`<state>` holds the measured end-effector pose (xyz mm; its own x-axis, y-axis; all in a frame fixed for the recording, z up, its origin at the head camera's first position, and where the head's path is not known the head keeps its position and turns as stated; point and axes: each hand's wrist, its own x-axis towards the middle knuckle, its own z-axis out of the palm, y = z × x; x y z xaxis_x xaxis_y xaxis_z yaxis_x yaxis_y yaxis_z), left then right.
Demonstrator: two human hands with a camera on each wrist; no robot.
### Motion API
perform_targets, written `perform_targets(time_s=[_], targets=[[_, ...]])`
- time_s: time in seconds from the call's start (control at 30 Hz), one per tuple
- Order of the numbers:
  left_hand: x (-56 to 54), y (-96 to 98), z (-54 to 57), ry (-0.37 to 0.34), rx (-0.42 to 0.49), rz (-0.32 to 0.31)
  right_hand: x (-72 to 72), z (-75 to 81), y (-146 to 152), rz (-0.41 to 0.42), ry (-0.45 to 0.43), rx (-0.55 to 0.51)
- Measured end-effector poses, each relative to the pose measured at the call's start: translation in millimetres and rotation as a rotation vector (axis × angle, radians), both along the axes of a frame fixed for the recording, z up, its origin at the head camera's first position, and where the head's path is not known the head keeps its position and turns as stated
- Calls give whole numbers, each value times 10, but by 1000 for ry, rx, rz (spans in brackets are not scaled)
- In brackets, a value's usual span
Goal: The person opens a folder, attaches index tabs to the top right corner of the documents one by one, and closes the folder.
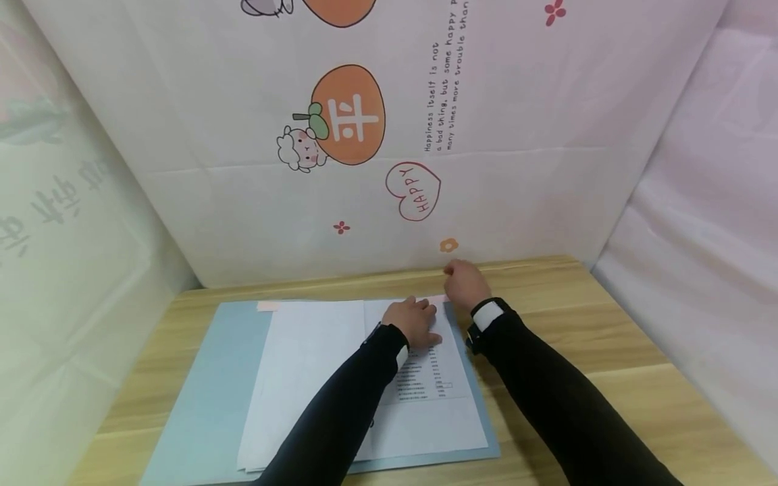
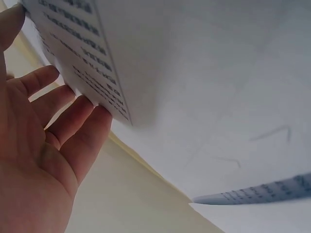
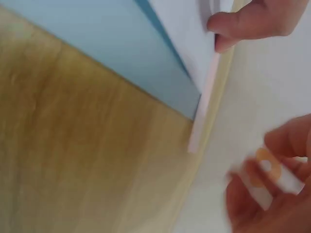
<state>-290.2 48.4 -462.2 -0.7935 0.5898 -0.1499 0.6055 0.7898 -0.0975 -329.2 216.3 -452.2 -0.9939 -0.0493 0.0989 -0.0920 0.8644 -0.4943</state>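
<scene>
A light blue folder point(image 1: 200, 398) lies spread on the wooden table, with white sheets point(image 1: 322, 344) on it. My left hand point(image 1: 413, 322) rests on the upper part of the right-hand printed sheet point(image 1: 425, 422), its fingers spread; in the left wrist view the left fingertips point(image 2: 99, 114) touch the paper. Along the folder's top right corner runs a pale pink strip point(image 3: 206, 104), one end jutting past the folder. Just beyond that corner is my right hand point(image 1: 467, 285), apart from the strip. Its fingers point(image 3: 238, 196) are loosely bent, blurred, and hold nothing visible.
A second pale pink strip point(image 1: 267, 306) sits at the folder's top left. White printed cloth point(image 1: 516, 196) stands behind the table's back edge, and more cloth hangs on both sides. Wood-grain tabletop point(image 1: 583, 324) shows right of the folder.
</scene>
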Motion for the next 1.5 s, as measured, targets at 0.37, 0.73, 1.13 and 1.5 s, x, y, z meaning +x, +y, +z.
perform_targets(time_s=[0.37, 0.73, 1.13, 1.5], targets=[[39, -80, 26, -79, 59, 31, 104, -81, -274, 296, -68, 190], [40, -129, 42, -85, 36, 28, 227, 7, -166, 302, -66, 454], [80, -98, 85, -106, 59, 36, 348, 118, -275, 264, -115, 641], [41, -100, -30, -112, 66, 33, 527, 133, -308, 197, -147, 737]])
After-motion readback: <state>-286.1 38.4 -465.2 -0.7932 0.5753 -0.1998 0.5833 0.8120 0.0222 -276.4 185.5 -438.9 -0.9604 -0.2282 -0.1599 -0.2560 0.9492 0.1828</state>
